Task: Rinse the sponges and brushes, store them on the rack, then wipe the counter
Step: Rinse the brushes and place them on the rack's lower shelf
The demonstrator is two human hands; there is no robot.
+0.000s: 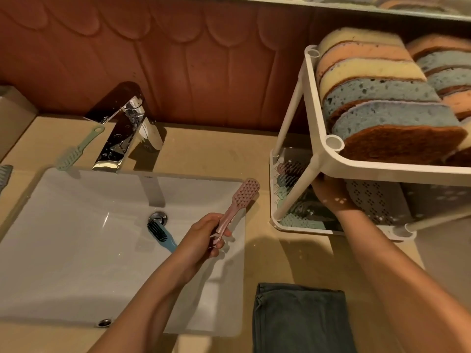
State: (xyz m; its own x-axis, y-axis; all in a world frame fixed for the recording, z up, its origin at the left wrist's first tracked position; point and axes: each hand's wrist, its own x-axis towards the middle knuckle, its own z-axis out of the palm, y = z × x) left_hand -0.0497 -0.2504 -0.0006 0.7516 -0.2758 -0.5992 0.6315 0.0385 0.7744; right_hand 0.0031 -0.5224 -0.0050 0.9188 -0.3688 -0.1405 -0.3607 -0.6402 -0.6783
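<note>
Two hands: left hand grip clamped on pink brush; right hand grip hidden under rack

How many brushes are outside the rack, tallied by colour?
Pink brush, held in the left hand: 1
Blue brush, in the sink: 1
Green brush, on the counter beside the faucet: 1
Total: 3

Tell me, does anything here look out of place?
Yes. A blue brush lies in the sink by the drain, and a green brush sits on the counter beside the tap, while the others are on the rack.
</note>
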